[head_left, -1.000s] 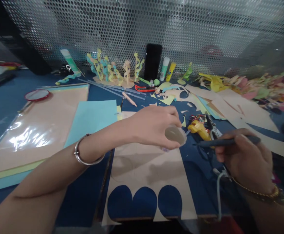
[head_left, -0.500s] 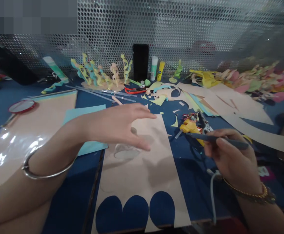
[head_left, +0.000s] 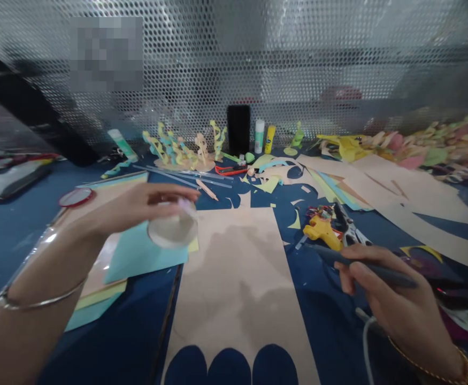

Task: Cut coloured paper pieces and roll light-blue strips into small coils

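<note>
- The clock is read from the middle of the head view, 12 being the far side.
- The left hand (head_left: 149,206) is at 9 o'clock, above the table (head_left: 109,347). Its fingers are half open and bent a little, and they hold a round whitish ring (head_left: 171,232) at its far edge; where the thumb presses, I cannot tell because of blur.
- This ring is at 8 o'clock, tilted, partly in front of the blue paper (head_left: 145,259).
- The right hand (head_left: 398,291) is at 4 o'clock. Its fingers are closed around a dark grey pen (head_left: 378,271), whose thin end points to the pale sheet (head_left: 237,272), apart from it.
- The pale sheet lies flat at 6 o'clock, with three rounded openings at its near side.
- Between 3 and 4 o'clock there is a yellow glue gun (head_left: 322,231), near the pen.
- At 12 o'clock a black phone (head_left: 238,129) stands upright, and in front of it lies a red cutter (head_left: 231,170).
- At 1 o'clock stand a white-green glue stick (head_left: 259,137) and a yellow tube (head_left: 270,140), side by side.
- Between 10 and 11 o'clock there are curly paper figures (head_left: 179,152).
</note>
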### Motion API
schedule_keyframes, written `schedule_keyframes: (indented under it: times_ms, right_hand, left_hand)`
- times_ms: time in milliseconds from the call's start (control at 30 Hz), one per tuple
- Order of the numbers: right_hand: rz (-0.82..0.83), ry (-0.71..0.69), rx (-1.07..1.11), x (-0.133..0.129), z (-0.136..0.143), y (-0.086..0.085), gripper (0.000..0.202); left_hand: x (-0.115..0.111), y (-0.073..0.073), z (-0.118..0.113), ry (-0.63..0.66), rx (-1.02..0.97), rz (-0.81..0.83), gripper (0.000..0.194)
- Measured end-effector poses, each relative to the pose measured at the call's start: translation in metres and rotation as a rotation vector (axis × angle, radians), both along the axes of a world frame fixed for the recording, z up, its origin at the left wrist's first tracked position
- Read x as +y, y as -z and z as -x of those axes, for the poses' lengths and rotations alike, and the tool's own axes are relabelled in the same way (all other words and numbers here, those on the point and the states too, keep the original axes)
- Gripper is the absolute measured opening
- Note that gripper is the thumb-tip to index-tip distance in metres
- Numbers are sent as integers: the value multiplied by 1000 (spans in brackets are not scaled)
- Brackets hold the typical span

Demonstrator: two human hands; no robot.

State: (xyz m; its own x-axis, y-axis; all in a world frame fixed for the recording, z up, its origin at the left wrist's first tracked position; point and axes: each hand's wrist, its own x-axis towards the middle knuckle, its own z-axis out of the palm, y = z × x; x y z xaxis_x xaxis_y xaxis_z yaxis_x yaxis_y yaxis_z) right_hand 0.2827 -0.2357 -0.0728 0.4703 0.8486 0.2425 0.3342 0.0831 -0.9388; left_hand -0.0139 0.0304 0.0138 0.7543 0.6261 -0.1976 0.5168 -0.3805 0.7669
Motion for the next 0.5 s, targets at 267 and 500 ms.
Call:
schedule_keyframes:
  times_ms: [267,500]
  right_hand:
    - [11,-97,-99,12,9,-8,9]
    - [89,-39,7,15,4,-2,15]
  left_hand:
    - [80,28,19,-452,-184,51,52]
    - [107,65,26,-583,-107,-113,53]
